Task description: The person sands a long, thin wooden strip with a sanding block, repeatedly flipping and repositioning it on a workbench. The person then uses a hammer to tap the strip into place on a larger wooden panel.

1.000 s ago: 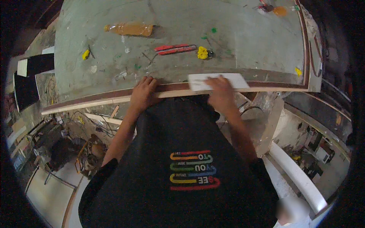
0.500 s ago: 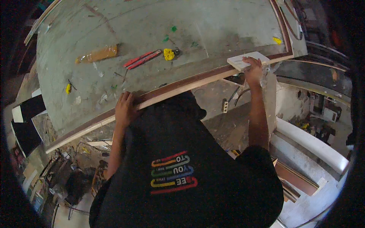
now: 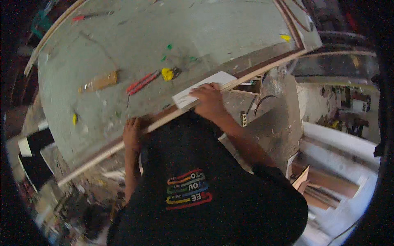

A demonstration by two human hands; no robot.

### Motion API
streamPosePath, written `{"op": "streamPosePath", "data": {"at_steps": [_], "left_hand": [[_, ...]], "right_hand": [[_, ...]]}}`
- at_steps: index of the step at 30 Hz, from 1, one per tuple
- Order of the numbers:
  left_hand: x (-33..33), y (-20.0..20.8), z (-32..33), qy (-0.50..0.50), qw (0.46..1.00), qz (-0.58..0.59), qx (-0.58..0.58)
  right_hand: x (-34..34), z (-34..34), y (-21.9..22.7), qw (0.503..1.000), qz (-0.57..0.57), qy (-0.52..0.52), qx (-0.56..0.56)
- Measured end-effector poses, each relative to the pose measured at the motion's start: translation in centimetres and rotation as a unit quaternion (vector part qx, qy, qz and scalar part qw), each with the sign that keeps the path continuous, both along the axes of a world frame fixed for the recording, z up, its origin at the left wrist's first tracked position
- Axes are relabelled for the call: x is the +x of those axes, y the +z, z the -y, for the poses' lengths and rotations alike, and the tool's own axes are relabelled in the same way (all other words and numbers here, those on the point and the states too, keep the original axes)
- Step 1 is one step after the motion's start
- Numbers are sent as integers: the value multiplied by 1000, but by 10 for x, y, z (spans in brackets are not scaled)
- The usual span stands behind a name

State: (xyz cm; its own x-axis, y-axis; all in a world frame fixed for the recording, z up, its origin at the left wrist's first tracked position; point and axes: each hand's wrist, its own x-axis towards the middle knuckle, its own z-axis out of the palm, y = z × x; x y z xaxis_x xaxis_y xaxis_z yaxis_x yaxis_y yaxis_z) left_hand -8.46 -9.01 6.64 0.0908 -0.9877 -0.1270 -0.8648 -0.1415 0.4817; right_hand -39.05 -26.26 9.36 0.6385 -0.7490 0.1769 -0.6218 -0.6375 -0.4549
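Tabletop (image 3: 230,37) with wooden edging (image 3: 162,121) bears a bottle (image 3: 98,82), clutter (image 3: 78,209) below left.

White block (image 3: 222,79) over brown-and-cream table edge (image 3: 266,68), grey-green tabletop (image 3: 213,24) and yellow lump (image 3: 167,74) beyond the block, multicolour-striped black shirt (image 3: 238,197) nearer than it

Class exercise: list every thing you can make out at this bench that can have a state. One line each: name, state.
Left hand: fingers at the pale edge strip.
Right hand: grip on the white block.
White block: lying along the bench edge.
Bottle: on its side.
Red tool: lying flat.
Yellow lump: crumpled.
Benchtop: stained.
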Motion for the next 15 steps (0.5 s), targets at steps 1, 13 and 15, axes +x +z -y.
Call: {"op": "streamPosePath", "data": {"at_steps": [1,13,15], "left_hand": [[-2,7,6,-10,1000,21,13],[-169,41,218,-314,916,-251,2],[-197,30,242,-389,900,-188,65]], "right_hand": [[-21,13,3,998,-11,-51,-23],[-117,78,14,994,-55,68,60],[-158,101,19,999,-8,21,-26]]}}
